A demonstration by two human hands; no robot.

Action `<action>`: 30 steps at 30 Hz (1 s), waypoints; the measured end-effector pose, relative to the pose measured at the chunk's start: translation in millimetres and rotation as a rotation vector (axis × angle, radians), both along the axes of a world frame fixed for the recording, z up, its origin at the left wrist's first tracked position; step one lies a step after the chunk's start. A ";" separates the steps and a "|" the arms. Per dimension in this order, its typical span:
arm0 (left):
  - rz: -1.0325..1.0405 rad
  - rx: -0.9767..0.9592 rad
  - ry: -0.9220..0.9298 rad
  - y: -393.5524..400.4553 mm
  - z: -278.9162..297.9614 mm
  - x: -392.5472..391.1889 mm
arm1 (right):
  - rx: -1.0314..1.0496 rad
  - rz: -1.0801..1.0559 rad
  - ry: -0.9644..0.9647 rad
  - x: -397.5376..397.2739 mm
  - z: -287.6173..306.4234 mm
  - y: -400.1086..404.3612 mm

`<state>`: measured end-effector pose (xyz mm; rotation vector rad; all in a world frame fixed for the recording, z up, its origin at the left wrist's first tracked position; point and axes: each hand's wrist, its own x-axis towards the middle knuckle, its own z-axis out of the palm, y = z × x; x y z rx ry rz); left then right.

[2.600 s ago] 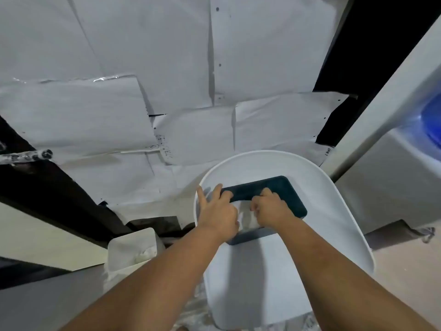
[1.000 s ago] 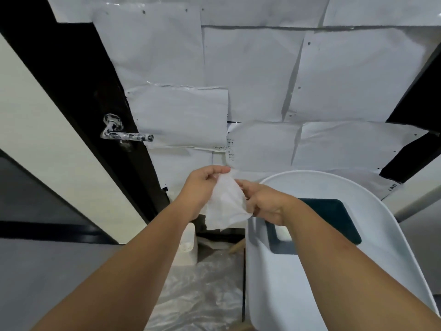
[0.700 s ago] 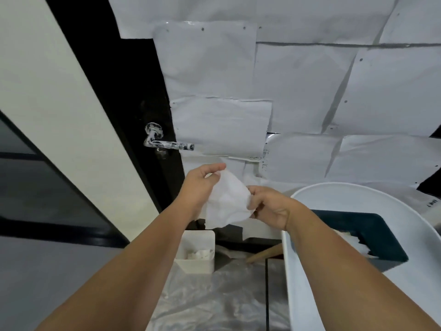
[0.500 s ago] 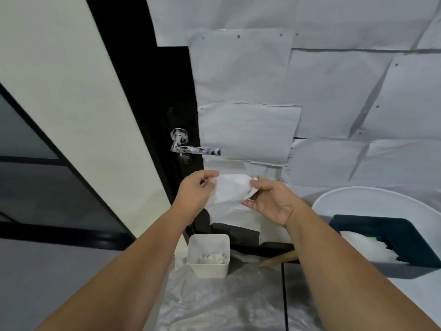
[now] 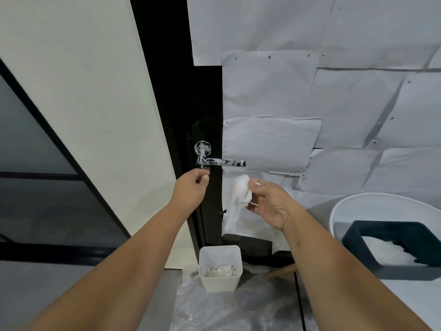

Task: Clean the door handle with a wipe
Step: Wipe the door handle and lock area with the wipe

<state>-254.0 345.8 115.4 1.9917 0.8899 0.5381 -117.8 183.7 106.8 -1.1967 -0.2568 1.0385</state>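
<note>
White wipe (image 5: 239, 199) ×1, pinched by right hand (image 5: 269, 203) | left hand (image 5: 191, 187) curled, empty | door handle (image 5: 220, 161) ×1

The door handle (image 5: 220, 161) is silvery, mottled with black and white smears, on a glossy black door (image 5: 181, 91). Right of the handle hang plain white paper sheets (image 5: 269, 91). The wipe (image 5: 238, 199) below it is white; lower still, a white bin (image 5: 220, 268), and a dark teal box (image 5: 393, 242).
</note>
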 end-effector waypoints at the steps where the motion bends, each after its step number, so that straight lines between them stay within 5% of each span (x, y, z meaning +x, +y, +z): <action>1: -0.010 -0.031 0.007 -0.8 -1.7 0.9 | 0.006 0.006 -0.004 -1.9 3.1 2.7; 12: 0.096 0.131 -0.019 16.9 22.6 7.8 | -0.021 -0.148 -0.016 24.0 26.1 27.8; 30: 0.374 1.038 -0.140 105.9 115.4 34.1 | -0.091 -0.415 -0.235 34.1 40.4 54.7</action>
